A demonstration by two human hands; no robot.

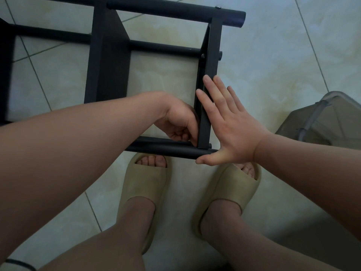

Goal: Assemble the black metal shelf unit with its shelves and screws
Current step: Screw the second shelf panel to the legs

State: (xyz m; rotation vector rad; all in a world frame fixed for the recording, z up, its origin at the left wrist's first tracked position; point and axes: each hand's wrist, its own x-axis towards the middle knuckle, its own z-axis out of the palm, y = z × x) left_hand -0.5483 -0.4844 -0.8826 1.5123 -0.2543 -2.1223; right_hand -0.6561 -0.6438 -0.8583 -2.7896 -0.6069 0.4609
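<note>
Black shelf frame (109, 55), right hand (230, 130) flat against it, left hand (177, 122) curled inside, grip unclear.

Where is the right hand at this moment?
Head view, right of centre: the right hand lies flat and open against the outer face of the end panel, thumb by the end of the near tube, opposite the left hand.

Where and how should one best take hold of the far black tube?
Probably at the right end of the far tube, coming from above: there it is round, bare and juts past the shelf, so fingers can curl round it.
</note>
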